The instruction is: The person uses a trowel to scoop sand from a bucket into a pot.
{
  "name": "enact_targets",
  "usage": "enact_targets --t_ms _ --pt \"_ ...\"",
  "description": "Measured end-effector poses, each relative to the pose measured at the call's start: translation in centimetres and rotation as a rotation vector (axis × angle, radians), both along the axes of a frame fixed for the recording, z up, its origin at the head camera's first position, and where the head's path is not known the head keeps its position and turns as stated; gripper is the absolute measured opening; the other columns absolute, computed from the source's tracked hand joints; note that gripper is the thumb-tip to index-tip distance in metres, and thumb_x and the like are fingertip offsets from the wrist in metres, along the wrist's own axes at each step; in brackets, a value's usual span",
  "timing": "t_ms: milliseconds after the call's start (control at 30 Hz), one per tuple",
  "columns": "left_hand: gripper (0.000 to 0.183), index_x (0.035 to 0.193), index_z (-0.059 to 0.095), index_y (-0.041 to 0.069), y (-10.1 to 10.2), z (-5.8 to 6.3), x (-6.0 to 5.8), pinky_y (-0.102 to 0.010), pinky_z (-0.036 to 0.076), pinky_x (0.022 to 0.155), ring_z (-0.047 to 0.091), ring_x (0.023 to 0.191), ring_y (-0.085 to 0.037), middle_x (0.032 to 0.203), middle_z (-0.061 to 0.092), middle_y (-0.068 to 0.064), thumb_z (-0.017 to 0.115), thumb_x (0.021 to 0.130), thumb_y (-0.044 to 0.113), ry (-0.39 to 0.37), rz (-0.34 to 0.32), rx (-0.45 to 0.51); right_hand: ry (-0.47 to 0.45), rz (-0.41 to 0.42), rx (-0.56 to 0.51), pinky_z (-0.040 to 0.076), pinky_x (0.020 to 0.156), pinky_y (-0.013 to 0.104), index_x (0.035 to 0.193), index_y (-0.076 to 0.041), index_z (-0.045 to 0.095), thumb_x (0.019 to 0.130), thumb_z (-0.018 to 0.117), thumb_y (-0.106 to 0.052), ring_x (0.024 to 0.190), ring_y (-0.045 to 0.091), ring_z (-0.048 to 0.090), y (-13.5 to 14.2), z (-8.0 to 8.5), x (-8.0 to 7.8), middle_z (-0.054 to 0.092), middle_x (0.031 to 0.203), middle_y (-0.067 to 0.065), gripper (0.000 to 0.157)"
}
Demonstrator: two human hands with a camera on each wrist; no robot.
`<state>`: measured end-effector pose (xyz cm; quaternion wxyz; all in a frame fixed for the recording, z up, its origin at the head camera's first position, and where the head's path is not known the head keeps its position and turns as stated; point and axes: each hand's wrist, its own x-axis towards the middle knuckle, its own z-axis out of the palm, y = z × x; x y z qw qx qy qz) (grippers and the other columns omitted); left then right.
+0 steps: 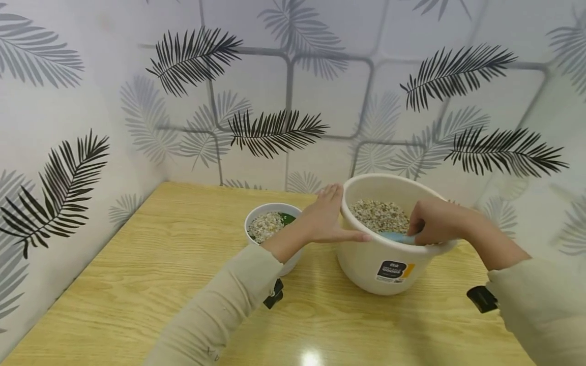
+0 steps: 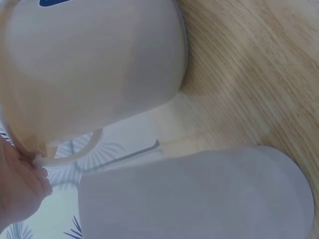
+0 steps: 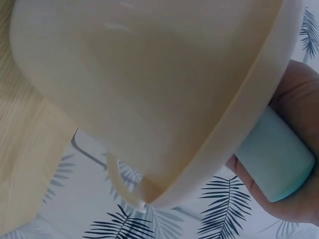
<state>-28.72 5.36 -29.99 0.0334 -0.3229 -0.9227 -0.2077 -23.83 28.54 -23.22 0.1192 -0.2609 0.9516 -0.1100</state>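
A large cream bucket stands on the table, partly filled with mixed beige grains. My left hand holds its left rim, thumb lying along the front edge and fingers bent by the side handle. Over the front right rim reaches my right hand, gripping the thick handle of a light blue scoop. Most of the scoop is hidden inside the bucket, low by the grains. Left of the bucket is a smaller white container, with pale grains over a green surface, partly covered by my left forearm.
The wood-grain table meets a wall printed with dark and grey feathery leaves behind it and on the left. A black and orange label is on the bucket's front. Black straps show below both sleeves.
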Motion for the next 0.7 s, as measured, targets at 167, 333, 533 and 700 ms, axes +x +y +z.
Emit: enact_targets --t_ms 167,333,533,700 --pt "0.122 0.145 0.000 0.001 0.1 -0.1 0.1 -0.033 0.008 0.115 0.006 0.141 -0.023 0.152 0.006 -0.016 0.059 0.065 0.072 -0.007 0.016 0.006 0.029 -0.007 -0.006 0.037 0.046 0.018 0.060 -0.008 0.065 0.067 0.066 -0.002 0.050 0.005 0.043 -0.3 -0.6 -0.3 0.056 0.057 -0.006 0.009" --pt "0.122 0.145 0.001 0.001 0.3 -0.2 0.2 -0.033 0.009 0.115 0.007 0.141 -0.023 0.152 0.007 -0.016 0.059 0.064 0.073 -0.004 0.021 0.013 0.046 -0.002 0.022 0.037 0.048 0.018 0.060 -0.009 0.061 0.062 0.066 -0.001 0.054 0.006 0.043 -0.4 -0.7 -0.5 0.056 0.059 -0.006 0.009" --pt "0.122 0.145 0.002 0.003 0.1 -0.2 0.4 -0.038 0.019 0.113 0.008 0.141 -0.025 0.152 0.008 -0.015 0.061 0.064 0.071 -0.020 0.026 0.055 0.085 0.044 -0.002 0.033 0.045 0.017 0.058 -0.010 0.061 0.063 0.062 0.001 0.050 0.003 0.040 -0.3 -1.1 -0.6 0.051 0.056 -0.008 0.012" --pt "0.121 0.145 0.004 0.004 0.1 -0.4 0.4 -0.040 0.026 0.110 0.012 0.140 -0.026 0.152 0.011 -0.015 0.062 0.063 0.071 -0.013 0.025 0.073 0.126 0.050 -0.036 0.035 0.045 0.016 0.058 -0.011 0.064 0.066 0.064 -0.001 0.050 0.001 0.042 -0.6 -1.7 -0.6 0.056 0.055 -0.008 0.013"
